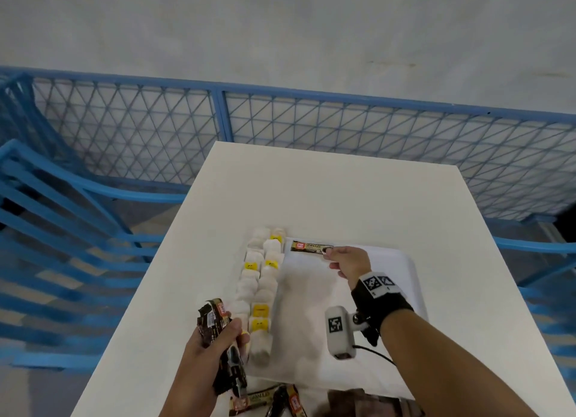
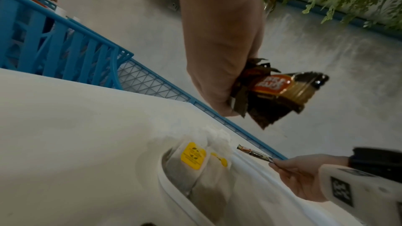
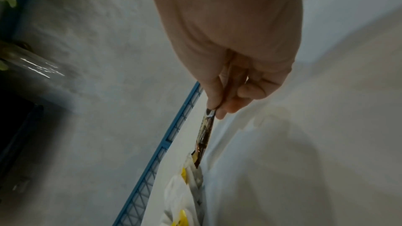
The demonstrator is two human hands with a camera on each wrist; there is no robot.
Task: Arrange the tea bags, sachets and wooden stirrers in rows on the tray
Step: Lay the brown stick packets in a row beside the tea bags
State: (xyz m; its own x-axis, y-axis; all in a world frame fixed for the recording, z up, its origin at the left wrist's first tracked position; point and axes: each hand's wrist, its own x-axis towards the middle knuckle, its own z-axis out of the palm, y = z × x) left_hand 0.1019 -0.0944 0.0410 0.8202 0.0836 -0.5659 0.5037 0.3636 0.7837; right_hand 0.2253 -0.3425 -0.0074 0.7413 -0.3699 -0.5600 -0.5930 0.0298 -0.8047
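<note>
A white tray (image 1: 402, 270) lies on the white table. Two rows of white tea bags (image 1: 260, 288) with yellow tags run along its left side; the tea bags (image 2: 195, 169) show close up in the left wrist view. My right hand (image 1: 344, 260) pinches one end of a dark sachet (image 1: 308, 247) at the tray's far edge, next to the top tea bags. The same sachet (image 3: 204, 137) hangs from my right hand (image 3: 219, 107) in its wrist view. My left hand (image 1: 215, 348) grips a bundle of dark sachets (image 1: 218, 326) at the tray's near left; the bundle (image 2: 276, 92) sticks out past my fingers.
More dark sachets (image 1: 265, 401) lie on the table at the near edge, beside a brown object (image 1: 358, 401). A blue mesh fence (image 1: 343, 129) runs behind the table and blue chairs (image 1: 62, 229) stand to the left.
</note>
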